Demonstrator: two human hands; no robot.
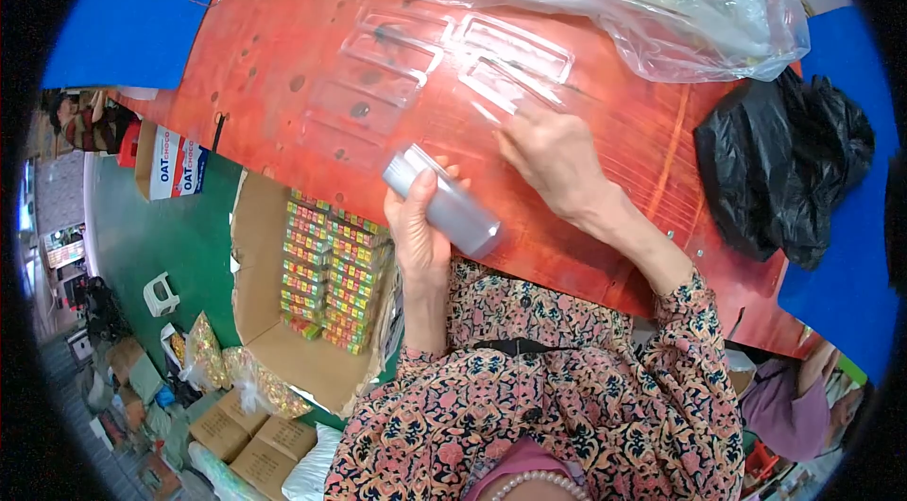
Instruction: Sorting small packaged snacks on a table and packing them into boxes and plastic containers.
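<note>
My left hand is wrapped round a stack of nested clear plastic trays, held tilted over the table's near edge. My right hand is closed at the near end of a single clear plastic tray; its fingertips are partly hidden and blurred. Beyond that one lies another long clear tray. To the left, several more see-through trays lie side by side on the red table, faint against its surface.
A large clear bag of shiny wrapped pieces lies at the far side. A crumpled black plastic bag sits at the right. Below the table on the left stands an open cardboard box with stacked colourful packs. Another person's purple sleeve shows lower right.
</note>
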